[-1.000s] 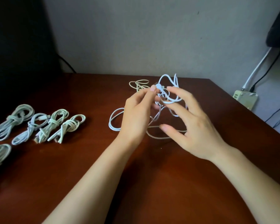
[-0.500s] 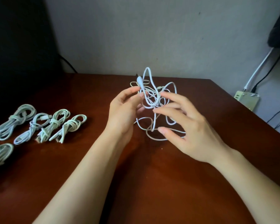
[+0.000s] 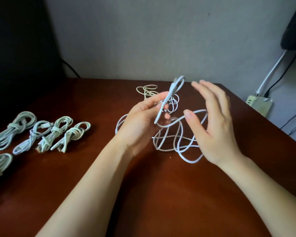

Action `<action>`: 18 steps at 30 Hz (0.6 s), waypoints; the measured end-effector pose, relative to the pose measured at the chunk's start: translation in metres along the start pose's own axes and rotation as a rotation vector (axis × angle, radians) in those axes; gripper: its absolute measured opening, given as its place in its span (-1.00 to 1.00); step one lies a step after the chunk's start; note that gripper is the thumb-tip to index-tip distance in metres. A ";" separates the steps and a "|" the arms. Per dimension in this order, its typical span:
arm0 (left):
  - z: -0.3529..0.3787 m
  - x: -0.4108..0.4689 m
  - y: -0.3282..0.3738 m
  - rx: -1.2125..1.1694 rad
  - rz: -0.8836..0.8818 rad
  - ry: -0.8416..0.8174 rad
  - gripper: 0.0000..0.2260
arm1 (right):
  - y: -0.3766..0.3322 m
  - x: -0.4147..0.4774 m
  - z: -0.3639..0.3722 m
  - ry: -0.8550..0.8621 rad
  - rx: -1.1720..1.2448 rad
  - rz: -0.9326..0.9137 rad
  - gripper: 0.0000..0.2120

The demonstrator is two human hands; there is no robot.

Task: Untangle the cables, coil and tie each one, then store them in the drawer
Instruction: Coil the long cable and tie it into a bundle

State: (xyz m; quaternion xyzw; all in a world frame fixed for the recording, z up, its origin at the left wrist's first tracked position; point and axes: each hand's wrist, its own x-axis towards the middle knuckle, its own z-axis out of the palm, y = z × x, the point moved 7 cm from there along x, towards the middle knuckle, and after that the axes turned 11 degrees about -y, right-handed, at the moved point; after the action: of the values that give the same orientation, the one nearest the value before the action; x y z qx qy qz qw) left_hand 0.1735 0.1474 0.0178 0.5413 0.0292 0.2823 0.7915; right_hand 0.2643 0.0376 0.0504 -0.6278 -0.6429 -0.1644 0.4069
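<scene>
Loosely between hands [image 3: 140, 127], tangled cable [image 3: 167, 98]

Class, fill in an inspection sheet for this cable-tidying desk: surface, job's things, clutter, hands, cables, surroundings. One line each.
Surface: brown wooden table.
Job's things: tangled white cable at centre; loose cream cable behind it; four tied coils in a row at left, a fifth at the left edge; drawer not seen.
Clutter: nothing seen.
Hands: left hand pinches a raised strand; right hand open beside the tangle.
Cables: white and black leads rise from a power strip right of the table.
Surroundings: grey wall; dark shapes at left and upper right.
</scene>
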 end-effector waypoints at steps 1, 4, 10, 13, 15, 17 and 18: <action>0.002 0.000 -0.002 0.019 -0.020 -0.021 -0.69 | 0.000 0.000 0.001 -0.006 -0.009 0.002 -0.53; 0.006 -0.001 -0.007 0.060 -0.070 -0.061 -0.69 | 0.003 -0.001 0.005 -0.045 0.050 0.020 -0.55; 0.009 -0.002 -0.013 0.141 -0.146 -0.097 -0.69 | 0.010 -0.003 0.009 -0.066 0.119 0.100 -0.60; 0.013 -0.002 -0.016 0.156 -0.153 -0.122 -0.71 | 0.012 -0.003 0.009 -0.065 0.044 0.100 -0.58; 0.014 -0.003 -0.017 0.210 -0.138 -0.129 -0.72 | 0.012 -0.003 0.010 -0.066 0.025 0.097 -0.58; 0.012 -0.004 -0.017 0.239 -0.122 -0.121 -0.76 | 0.010 -0.003 0.010 -0.065 0.007 0.085 -0.60; 0.011 -0.004 -0.018 0.245 -0.119 -0.113 -0.80 | 0.009 -0.002 0.010 -0.063 -0.004 0.075 -0.60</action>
State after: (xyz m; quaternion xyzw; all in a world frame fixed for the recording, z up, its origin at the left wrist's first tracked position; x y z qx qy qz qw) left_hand 0.1809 0.1319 0.0054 0.6461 0.0507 0.1985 0.7353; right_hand 0.2696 0.0444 0.0400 -0.6573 -0.6308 -0.1306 0.3911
